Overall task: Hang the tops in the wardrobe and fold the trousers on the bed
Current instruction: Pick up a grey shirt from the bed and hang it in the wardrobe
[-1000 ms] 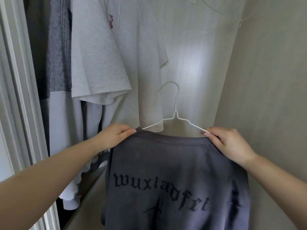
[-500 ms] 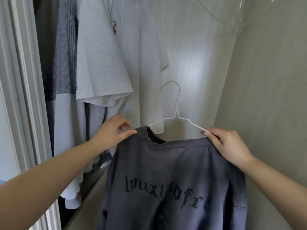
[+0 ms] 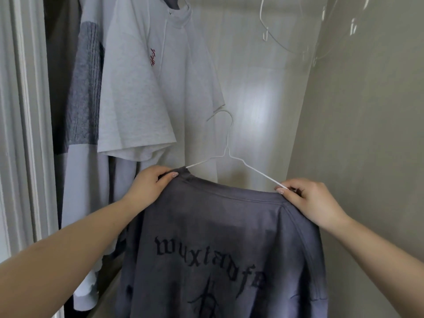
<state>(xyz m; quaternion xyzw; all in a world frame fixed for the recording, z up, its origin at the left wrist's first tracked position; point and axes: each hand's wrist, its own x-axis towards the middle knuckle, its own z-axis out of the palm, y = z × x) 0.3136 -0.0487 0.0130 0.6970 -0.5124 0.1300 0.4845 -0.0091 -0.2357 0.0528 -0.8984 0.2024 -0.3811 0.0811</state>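
A dark grey top (image 3: 220,244) with black gothic lettering hangs in front of me inside the wardrobe, its back toward me. A white wire hanger (image 3: 226,154) sticks out of its neck, hook upward and free of any rail. My left hand (image 3: 149,187) grips the top's left shoulder by the collar. My right hand (image 3: 307,200) pinches the right shoulder together with the hanger's right arm.
A light grey t-shirt (image 3: 146,88) with small red script hangs at the left, with a grey knit top (image 3: 85,88) and darker clothes behind it. Empty white hangers (image 3: 275,31) hang at the upper right. The wardrobe's side wall (image 3: 367,134) stands close on the right, the door frame (image 3: 25,111) on the left.
My left hand has pulled the collar's left side up over the hanger arm, so the neck now lies flatter. The view has tilted upward a little.
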